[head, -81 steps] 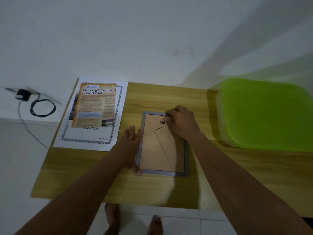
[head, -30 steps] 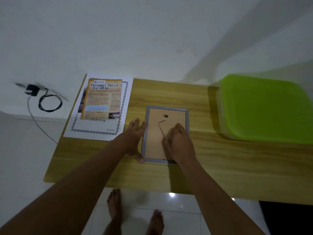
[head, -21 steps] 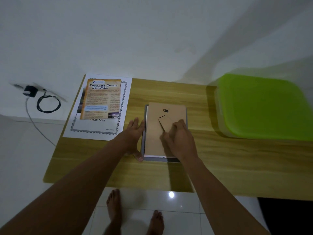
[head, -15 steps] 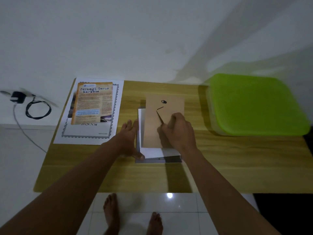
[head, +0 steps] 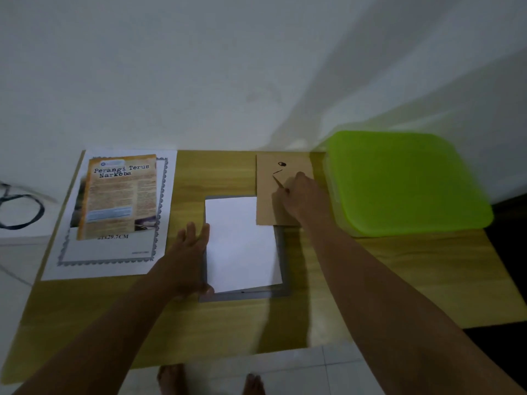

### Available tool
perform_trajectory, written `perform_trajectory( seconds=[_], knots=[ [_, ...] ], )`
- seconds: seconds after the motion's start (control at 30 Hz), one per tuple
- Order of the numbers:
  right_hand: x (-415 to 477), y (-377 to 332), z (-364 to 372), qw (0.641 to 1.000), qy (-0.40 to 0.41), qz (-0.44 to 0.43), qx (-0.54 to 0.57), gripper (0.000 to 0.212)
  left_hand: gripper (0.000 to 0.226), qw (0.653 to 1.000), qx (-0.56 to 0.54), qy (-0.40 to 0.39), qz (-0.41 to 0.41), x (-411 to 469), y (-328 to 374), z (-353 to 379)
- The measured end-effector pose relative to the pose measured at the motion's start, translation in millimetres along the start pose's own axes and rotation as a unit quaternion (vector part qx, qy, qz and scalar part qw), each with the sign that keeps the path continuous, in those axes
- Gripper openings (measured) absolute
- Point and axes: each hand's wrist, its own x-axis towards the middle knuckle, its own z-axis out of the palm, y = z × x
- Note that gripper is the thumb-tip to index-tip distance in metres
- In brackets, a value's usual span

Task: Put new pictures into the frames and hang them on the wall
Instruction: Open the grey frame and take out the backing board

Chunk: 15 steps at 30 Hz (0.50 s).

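Wooden table (head: 399,280); left hand (head: 188,258) lies flat against the grey frame (head: 281,252). Right hand (head: 302,198) pinches the backing board (head: 266,201) beside it.

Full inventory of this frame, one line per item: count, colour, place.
table: 1, light wood, against the wall
picture frame: 1, grey, table centre, lying flat
sheet: 1, white, lying in the picture frame
backing board: 1, brown, over the frame's far right corner
poster: 1, orange-brown, table's left end, on the bordered sheet
bordered sheet: 1, white, under the poster
container: 1, green lid, table's right end
cable: 1, black, coiled, left of the table
wall: white, behind the table
floor: pale tiles, below the near edge
feet: 2, bare, on the floor
left hand: flat at the frame's left edge
right hand: grips the backing board
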Motion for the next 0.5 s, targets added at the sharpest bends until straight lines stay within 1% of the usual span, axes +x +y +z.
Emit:
perform_trajectory(
  seconds=[0.13,0.2,0.3,0.37,0.5],
  knots=[
    [7,7,15,1.000,0.002,-0.018,-0.008,0.026,0.143,1.000,-0.010,-0.005,0.004,-1,-3,0],
    [7,8,20,1.000,-0.013,-0.020,-0.011,0.034,0.143,1.000,-0.012,-0.003,0.007,-2,-3,0],
    [8,10,30,0.999,-0.031,-0.004,-0.013,0.055,0.144,1.000,-0.005,-0.005,0.009,-4,-3,-3],
    [8,12,33,0.999,-0.039,0.014,-0.014,0.060,0.143,1.000,0.002,-0.006,0.010,-4,-3,-4],
    [9,19,30,0.998,-0.042,0.037,-0.016,0.062,0.143,1.000,0.018,-0.015,0.011,-6,-3,-7]
  ],
)
